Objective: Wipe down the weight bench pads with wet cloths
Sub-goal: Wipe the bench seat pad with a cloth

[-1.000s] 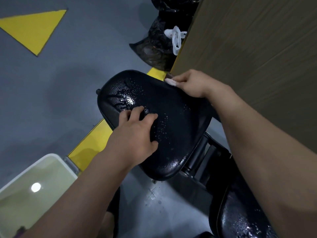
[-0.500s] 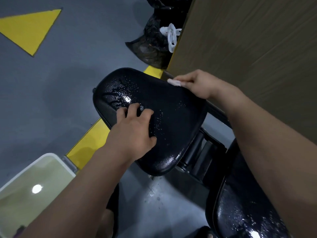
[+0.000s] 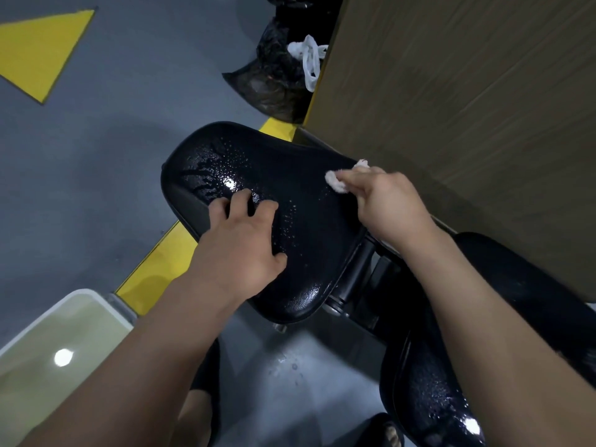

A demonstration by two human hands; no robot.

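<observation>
Nearest, at the lower left, stands a white basin (image 3: 19,343) with yellowish water. The left hand (image 3: 238,250) rests on the black seat pad (image 3: 316,240), its fingers spread and a little bent, gripping nothing. The pad is in the middle, tilted, shiny and covered with water drops. At its far right edge the right hand (image 3: 387,204) pinches a small white cloth (image 3: 335,182) against the surface. Behind lies a black bag (image 3: 271,82).

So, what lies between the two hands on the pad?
Only bare wet pad with water drops, in the head view, between the left hand and the right hand holding a cloth.
</observation>
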